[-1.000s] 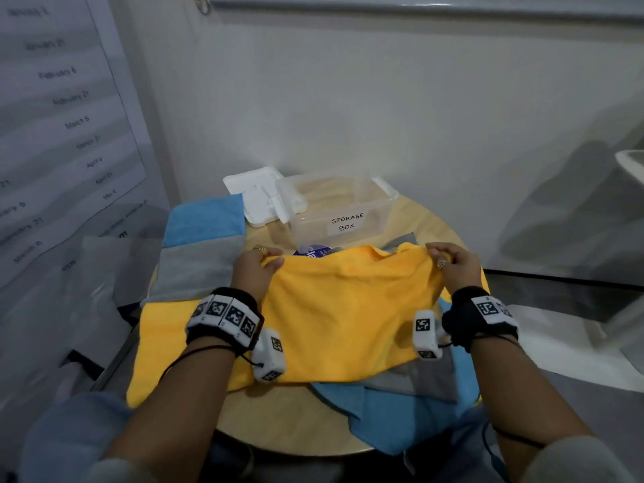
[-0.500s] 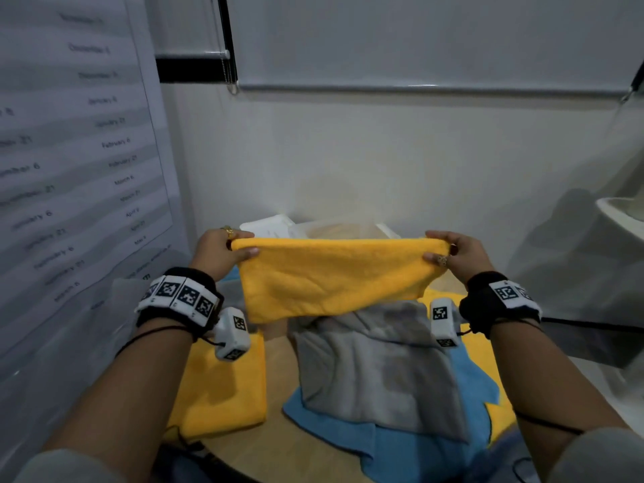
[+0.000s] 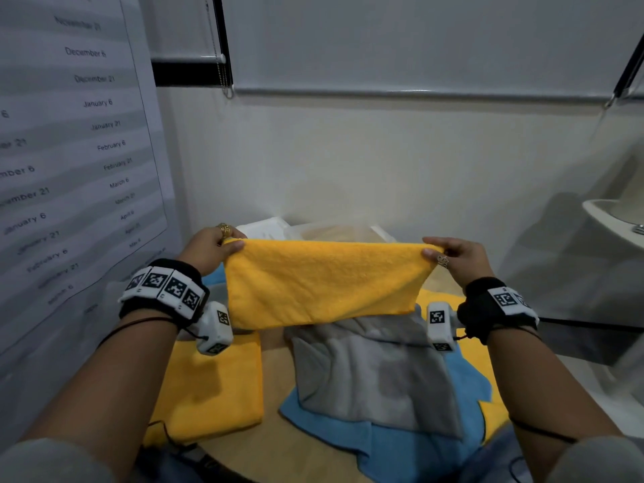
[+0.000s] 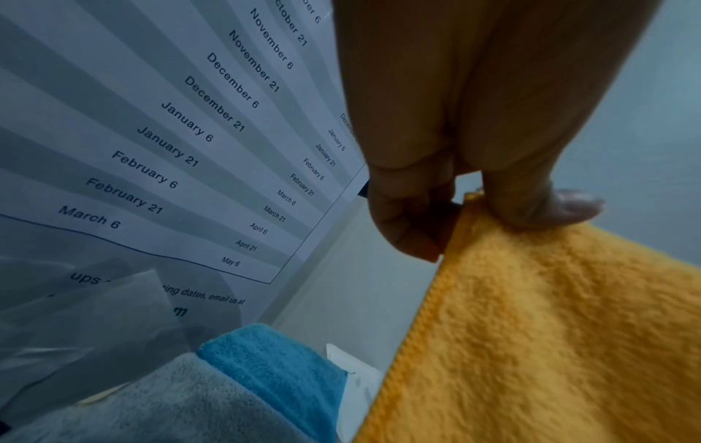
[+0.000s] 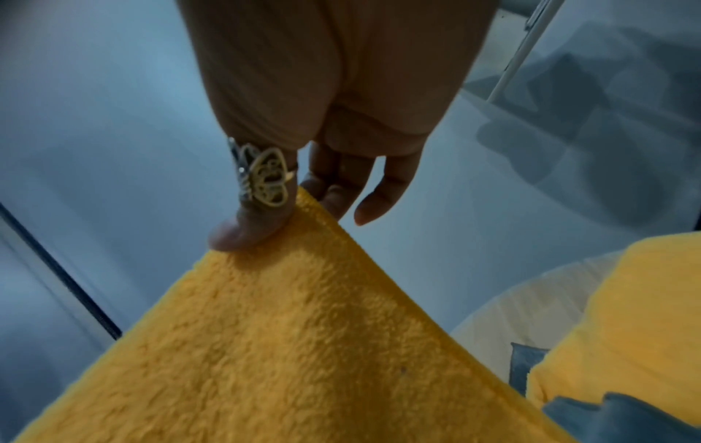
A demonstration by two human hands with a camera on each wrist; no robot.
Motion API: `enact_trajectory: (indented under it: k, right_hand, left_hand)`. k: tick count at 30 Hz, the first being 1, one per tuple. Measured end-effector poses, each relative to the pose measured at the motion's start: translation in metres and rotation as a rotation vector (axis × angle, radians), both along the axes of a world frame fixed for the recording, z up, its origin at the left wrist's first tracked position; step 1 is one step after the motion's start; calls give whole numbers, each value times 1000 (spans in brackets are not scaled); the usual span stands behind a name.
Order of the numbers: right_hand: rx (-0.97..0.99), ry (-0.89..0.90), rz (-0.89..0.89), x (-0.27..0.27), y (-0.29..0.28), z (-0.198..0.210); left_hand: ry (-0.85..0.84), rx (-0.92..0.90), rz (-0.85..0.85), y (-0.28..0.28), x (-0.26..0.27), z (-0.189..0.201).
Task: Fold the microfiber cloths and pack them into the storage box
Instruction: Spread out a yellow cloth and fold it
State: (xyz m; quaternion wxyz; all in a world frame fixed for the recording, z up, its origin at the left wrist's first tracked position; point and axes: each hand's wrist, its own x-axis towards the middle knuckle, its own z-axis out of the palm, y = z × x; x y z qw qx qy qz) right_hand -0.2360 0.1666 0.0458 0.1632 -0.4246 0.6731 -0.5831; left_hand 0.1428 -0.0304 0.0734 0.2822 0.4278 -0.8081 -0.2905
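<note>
I hold the yellow cloth (image 3: 324, 280) pinched by my left hand (image 3: 209, 251) and right hand (image 3: 456, 257) above the table (image 3: 275, 444) — no cloth packed that I can see, more wait there.

The raised yellow cloth (image 3: 324, 280) screens the storage box (image 3: 334, 231) behind it, apparently just beyond, while bare table (image 3: 275, 374) forms a lane between the folded yellow cloth (image 3: 212, 388) and the grey cloth (image 3: 376, 374).

A yellow cloth (image 3: 322, 280) hangs in the air, folded over and stretched flat. Under it, a gray cloth (image 3: 378, 376) lies crumpled on a blue cloth (image 3: 400, 451). Another yellow cloth (image 3: 212, 388) lies flat beside them. The clear storage box (image 3: 334, 232) peeks out behind.
</note>
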Motion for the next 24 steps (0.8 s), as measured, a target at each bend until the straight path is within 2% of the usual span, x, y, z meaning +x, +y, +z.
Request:
enact_trajectory:
  k: [5, 9, 11, 14, 17, 19, 22, 24]
  right_hand:
    - [161, 126, 48, -6, -3, -3]
    - [276, 237, -44, -14, -11, -6]
    - [341, 321, -152, -17, -15, 1]
    - [387, 618, -397, -22, -18, 24]
    - [211, 529, -503, -29, -12, 44]
    - [78, 442, -513, -37, -1, 40]
    - [-43, 170, -391, -38, 30, 5]
    - [-16, -8, -323, -26, 57, -31]
  left_hand:
    - [-178, 30, 5, -10, -5, -6]
    - [-317, 54, -44, -10, -16, -6]
    - [-353, -21, -50, -8, -29, 1]
    - [-299, -290, 46, -8, -52, 21]
    - [-151, -443, 123, -2, -69, 38]
    - [-10, -461, 104, 7, -75, 35]
    - [174, -307, 21, 32, -70, 0]
    - [166, -183, -10, 51, -62, -38]
